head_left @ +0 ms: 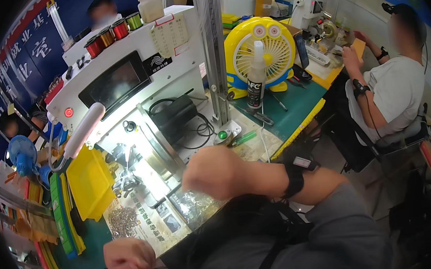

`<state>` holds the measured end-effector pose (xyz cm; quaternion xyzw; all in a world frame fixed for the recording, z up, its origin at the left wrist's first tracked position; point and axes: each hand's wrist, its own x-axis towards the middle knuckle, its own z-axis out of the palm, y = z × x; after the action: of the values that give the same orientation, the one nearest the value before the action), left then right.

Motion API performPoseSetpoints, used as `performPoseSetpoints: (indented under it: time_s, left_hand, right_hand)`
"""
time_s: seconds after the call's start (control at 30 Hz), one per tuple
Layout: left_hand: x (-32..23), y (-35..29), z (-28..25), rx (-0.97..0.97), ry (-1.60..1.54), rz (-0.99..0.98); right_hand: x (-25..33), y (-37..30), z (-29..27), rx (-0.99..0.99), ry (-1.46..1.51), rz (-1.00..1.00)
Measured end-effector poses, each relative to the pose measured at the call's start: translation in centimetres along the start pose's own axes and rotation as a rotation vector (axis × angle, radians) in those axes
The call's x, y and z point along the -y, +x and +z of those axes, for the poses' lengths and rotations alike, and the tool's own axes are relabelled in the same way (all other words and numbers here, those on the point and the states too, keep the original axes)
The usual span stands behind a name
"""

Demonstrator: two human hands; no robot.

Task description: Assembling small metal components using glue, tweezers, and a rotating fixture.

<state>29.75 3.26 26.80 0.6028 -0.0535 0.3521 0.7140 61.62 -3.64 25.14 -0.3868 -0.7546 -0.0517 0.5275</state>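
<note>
My right hand [214,173] is curled closed at the front of a white bench machine [133,90], beside its bright metal wheel [157,145]. The back of that hand faces me and is slightly blurred, so what its fingers hold, if anything, is hidden. My left hand [129,262] is also curled closed, low at the bench's front edge, and I cannot make out anything in it. Between the hands lies a printed sheet [154,228] with a pile of small silvery metal pieces [122,221] on it. A lit lamp [85,129] shines on small metal fixtures [126,179].
A yellow tray [90,183] and green and yellow bins [62,216] stand at left, near a small blue fan [22,153]. Thread spools [120,29] top the machine. To the right are a yellow fan [259,52], a spray bottle [256,78] and a seated person [390,86].
</note>
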Motion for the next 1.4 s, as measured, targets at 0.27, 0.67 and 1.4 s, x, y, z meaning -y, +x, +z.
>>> performPoseSetpoints:
  time_s: [0.27,0.67,1.4]
  left_hand:
    - [10.8,5.2,0.5,-0.663,-0.118,-0.278]
    - [11.2,5.9,-1.8,-0.720,-0.283,-0.184]
    - [1.4,-11.8,-9.8,-0.903,0.222,0.094]
  right_hand:
    - [-8.4,5.2,1.0,0.267,0.703,1.065]
    - [-6.8,6.7,0.7,0.530,0.165,0.694]
    - [5.4,-1.7,5.0,0.187,0.018,0.006]
